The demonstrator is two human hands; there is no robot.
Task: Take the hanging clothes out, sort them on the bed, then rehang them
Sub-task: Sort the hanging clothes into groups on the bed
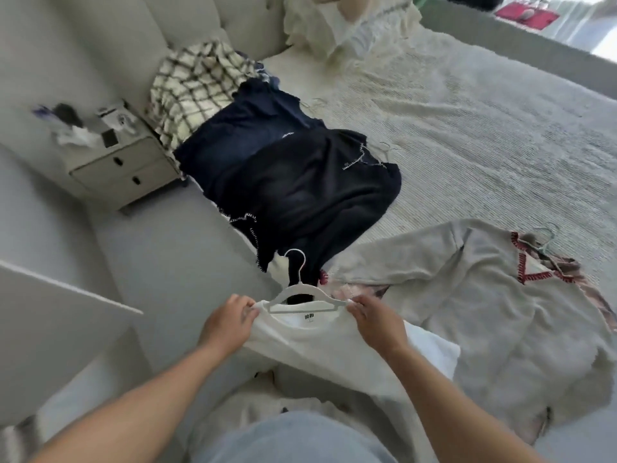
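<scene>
Left hand: fingers curled, left shoulder of white tee is pinched at neckline edge.
Right hand: fingers curled, right shoulder of tee is pinched, just beside hanger end.
White tee: held up betw. both hands near bottom centre, over bed edge; neck label is seen facing up; body hangs down twd. person's lap.
Hanger: white, seated in tee's neck opening; hook points up & away, over dark garment behind it.
Bed: cream textured cover; fills upper right & centre.
Black knit: laid flat mid-bed w/ white blanket stitching at edges; lower edge lies just beyond hanger hook.
Navy garment: laid partly under black knit, nearer headboard.
Check shirt: cream w/ dark grid, laid at bed's left edge, partly under navy garment.
Grey sweater: spread at right, red stitching at V-neck; pale hanger is seen at its collar.
Pillows: cream, ruffled, at head of bed.
Nightstand: two drawers, left of bed; small items on top, too blurred to ID.
Foreground: light blue denim is seen below forearms.
</scene>
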